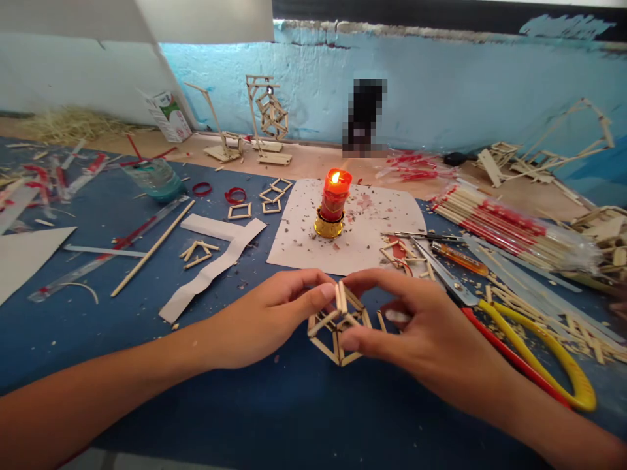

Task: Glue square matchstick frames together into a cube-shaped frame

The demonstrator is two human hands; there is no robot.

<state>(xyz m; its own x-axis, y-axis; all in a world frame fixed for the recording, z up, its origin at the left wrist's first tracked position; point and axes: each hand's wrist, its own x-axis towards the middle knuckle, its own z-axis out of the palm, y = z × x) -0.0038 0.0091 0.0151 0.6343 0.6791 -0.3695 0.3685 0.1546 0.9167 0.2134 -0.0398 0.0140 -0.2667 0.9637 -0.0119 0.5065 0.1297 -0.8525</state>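
1. Two bare hands: left hand (279,313), thumb and fingers closed on the stick frame (323,350) at its top; right hand (421,320), thumb and fingertips pinching its right side.
2. One stick frame, pale wood, angular, open-sided, held over the middle of the worktop (274,418); uneven squeezing could crack its slim joints.
3. One candle (336,199), red, waxy, lit, in a round gold holder (328,227), toward the far edge; a knuckle's knock could tip it, scorching the flat paper (294,241) beneath.
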